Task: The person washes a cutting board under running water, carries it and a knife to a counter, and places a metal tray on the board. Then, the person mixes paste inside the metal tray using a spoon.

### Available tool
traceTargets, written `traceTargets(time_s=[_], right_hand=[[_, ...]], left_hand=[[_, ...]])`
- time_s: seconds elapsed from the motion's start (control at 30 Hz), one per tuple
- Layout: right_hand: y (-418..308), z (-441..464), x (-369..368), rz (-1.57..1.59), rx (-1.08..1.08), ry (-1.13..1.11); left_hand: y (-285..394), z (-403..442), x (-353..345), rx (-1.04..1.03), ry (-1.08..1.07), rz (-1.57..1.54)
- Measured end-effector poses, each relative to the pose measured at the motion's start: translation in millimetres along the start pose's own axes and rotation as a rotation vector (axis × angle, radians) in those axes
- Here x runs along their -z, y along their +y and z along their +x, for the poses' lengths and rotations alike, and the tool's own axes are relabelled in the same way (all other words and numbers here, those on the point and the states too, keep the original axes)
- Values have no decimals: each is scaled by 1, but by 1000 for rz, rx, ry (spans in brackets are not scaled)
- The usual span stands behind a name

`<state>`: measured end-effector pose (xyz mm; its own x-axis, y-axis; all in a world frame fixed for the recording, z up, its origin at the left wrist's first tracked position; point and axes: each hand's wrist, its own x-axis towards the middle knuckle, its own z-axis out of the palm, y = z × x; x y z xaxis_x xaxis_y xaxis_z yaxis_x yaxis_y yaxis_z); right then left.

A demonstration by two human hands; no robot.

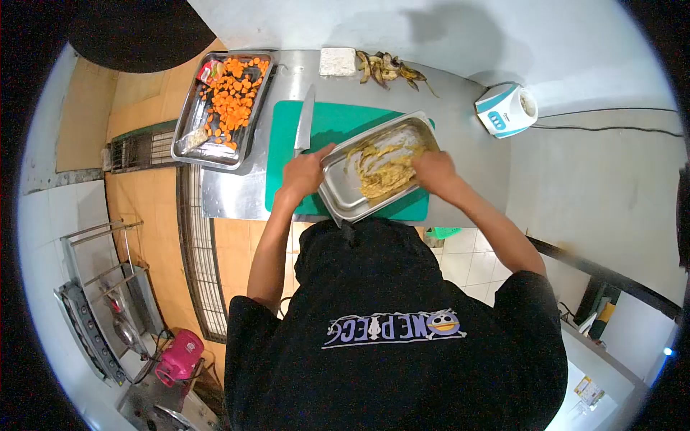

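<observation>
A rectangular metal pan point(338, 188) sits tilted over a green cutting board point(287, 118). Yellowish-brown mash, apparently banana point(384, 176), is spread over its bottom, mostly toward the right. My left hand point(305, 174) is closed on the pan's left rim. Over the right end of the pan, my right hand point(434, 174) is closed against the mash; what its fingers hold, if anything, is hidden. A knife point(306, 118) lies on the board just beyond my left hand, blade pointing away from me.
At the back left stands a metal tray point(248, 136) of orange carrot slices point(236, 93). A white block point(338, 62) and dark banana peels point(388, 68) lie along the wall. A white-and-teal blender base point(506, 110) stands at right. A pink gas cylinder point(180, 355) is on the lower left.
</observation>
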<state>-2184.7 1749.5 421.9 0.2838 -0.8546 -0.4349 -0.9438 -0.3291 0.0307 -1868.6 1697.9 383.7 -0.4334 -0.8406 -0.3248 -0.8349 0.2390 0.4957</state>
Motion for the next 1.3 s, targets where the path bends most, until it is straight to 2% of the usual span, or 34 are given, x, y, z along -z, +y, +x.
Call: traceTargets(time_s=[0.07,0.17,0.3,0.37,0.47,0.53,0.57,0.63,0.67,0.7,0.77,0.8,0.87,0.93,1.0,1.03,1.1,1.17,1.2,1.23,1.3], right_hand=[[16,-1,15,-91,-77,61],[16,8,33,-57,-117,143],[-13,37,-7,-11,-157,106],[-43,30,-21,-43,138,41],[-25,11,13,-24,129,-65],[10,5,33,11,-40,-49],[21,4,31,13,-44,-53],[38,5,24,-49,-226,-142],[38,7,-8,7,-214,-139],[28,7,-6,5,-218,-138],[-8,15,-6,168,69,-193],[-21,16,-4,164,76,-194],[-42,19,3,274,-7,-41],[-58,13,19,291,5,1],[-58,11,16,310,-11,61],[-48,9,2,192,35,47],[-26,4,-4,73,69,28],[-4,10,9,-100,-50,14],[-1,10,17,-34,-64,121],[-6,11,17,-32,-63,119],[-24,15,17,6,32,174]], left_hand=[[-2,1,-2,3,-7,-6],[-3,4,-3,14,-15,30],[6,0,10,26,-31,-3],[3,0,12,33,-25,-4],[-5,1,2,-17,12,-28],[-4,3,3,-4,-18,-48],[-3,2,4,-7,-23,-49],[0,4,8,53,-71,-98],[0,7,8,46,-69,-98],[-3,7,6,46,-75,-121],[-2,5,4,50,-80,-149],[1,2,8,47,-72,-153],[-2,1,7,64,-56,-161],[-11,2,-6,-32,61,-77],[-11,3,-7,-29,63,-57],[-10,5,-6,-33,67,-42],[-10,5,-5,-22,13,-80],[-5,5,1,8,-28,-127],[-1,2,7,43,-73,-175],[1,0,11,77,-119,-220],[-3,0,3,59,-80,-199]])
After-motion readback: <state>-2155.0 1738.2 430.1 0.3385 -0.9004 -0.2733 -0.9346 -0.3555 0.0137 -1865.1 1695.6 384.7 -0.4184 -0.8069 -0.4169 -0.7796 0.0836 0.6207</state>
